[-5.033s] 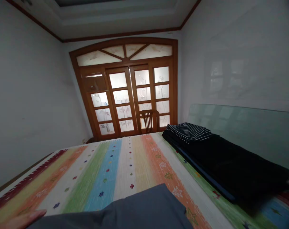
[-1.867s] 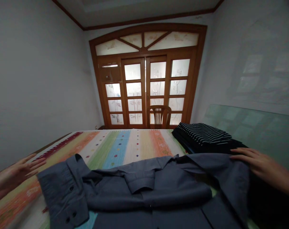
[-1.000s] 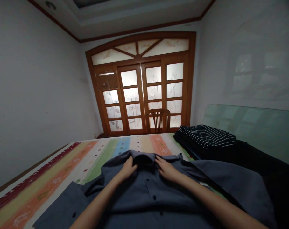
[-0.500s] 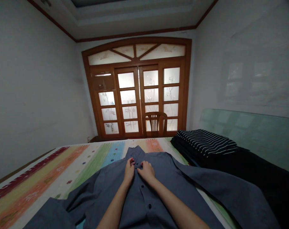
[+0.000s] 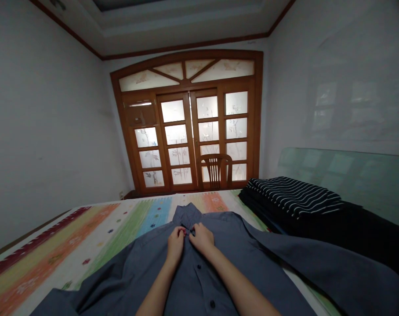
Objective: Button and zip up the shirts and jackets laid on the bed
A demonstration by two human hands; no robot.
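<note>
Carefully, I have the left hand (image 5: 175,245) and the right hand (image 5: 202,238) closed on the shirt (image 5: 136,272), each with thumb and fingers pinching at its front edge. The shirt lies under and around the grip, spread on the cover (image 5: 120,237); the collar (image 5: 187,213) is just beyond the grip, and two buttons (image 5: 212,303) show on the near side. What exactly sits between the fingertips is too small to tell. In my judgement, both pinches should be light, level and close to the edge, so the cloth does not slip or pucker. Both forearms reach forward and converge, with fingers bent inward, almost meeting. Folded clothes (image 5: 291,194) lie right of the grip.
</note>
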